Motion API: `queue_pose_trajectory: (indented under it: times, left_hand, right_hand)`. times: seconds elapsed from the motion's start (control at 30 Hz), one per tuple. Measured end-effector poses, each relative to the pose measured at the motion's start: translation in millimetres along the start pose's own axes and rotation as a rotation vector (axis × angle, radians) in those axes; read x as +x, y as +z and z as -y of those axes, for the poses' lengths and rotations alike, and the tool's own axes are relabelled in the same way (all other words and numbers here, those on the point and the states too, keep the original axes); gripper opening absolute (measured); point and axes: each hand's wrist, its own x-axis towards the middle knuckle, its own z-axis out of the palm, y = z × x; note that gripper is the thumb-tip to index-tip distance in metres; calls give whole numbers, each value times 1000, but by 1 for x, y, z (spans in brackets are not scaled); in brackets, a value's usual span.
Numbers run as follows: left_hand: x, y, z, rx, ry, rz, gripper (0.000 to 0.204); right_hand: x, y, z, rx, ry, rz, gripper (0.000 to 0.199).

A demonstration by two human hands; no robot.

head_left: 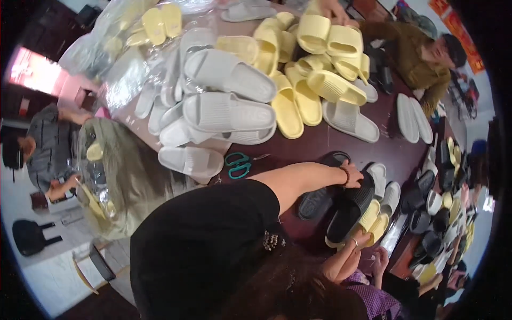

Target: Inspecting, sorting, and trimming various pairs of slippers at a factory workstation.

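Observation:
My left hand (352, 177), reaching from a black sleeve with a beaded bracelet at the wrist, grips the upper end of a ribbed black slide slipper (356, 194). Lower right, my right hand (360, 238), wearing a pale bracelet, is closed on a small pair of yellow slippers (376, 221) beside that black one. Another black slipper (311, 204) lies left of it, and part of a further one (335, 158) shows behind my left wrist. Grey-white slippers (392, 194) sit just right of the black slipper. Dark hair covers part of the lower picture.
Large grey slippers (229, 112) and yellow slippers (288, 106) are heaped across the far side of the dark red table (304, 149). Teal-handled scissors (238, 165) lie near my left arm. Co-workers (426, 64) surround the table. More slippers (432, 234) fill the right side.

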Motion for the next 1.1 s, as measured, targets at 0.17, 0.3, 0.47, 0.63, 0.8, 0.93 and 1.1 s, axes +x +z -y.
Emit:
queue_pose_trajectory:
  times: [0.17, 0.3, 0.47, 0.63, 0.8, 0.93, 1.1]
  left_hand:
    - [-63, -26, -1, -364, 142, -63, 33]
    - [-187, -115, 34, -337, -2, -300, 25]
    - [-311, -185, 97, 25, -363, -985, 19]
    - [-370, -198, 138, -295, -595, -1108, 30]
    - [-384, -174, 141, -503, -627, -1038, 32]
    - [-393, -169, 125, -608, -546, -959, 33]
    - [-409, -168, 122, -652, -576, -953, 31]
  right_hand:
    - [-3, 28, 11, 458, 276, -22, 21]
    - [-11, 135, 135, -1141, -340, -210, 25]
    - [68, 311, 222, -71, -241, -771, 33]
    - [136, 424, 327, 476, -279, 190, 48]
    - [197, 474, 433, -51, -199, 314, 65]
    - [246, 531, 428, 347, -98, 550, 62]
    - [260, 523, 410, 604, -31, 541, 42]
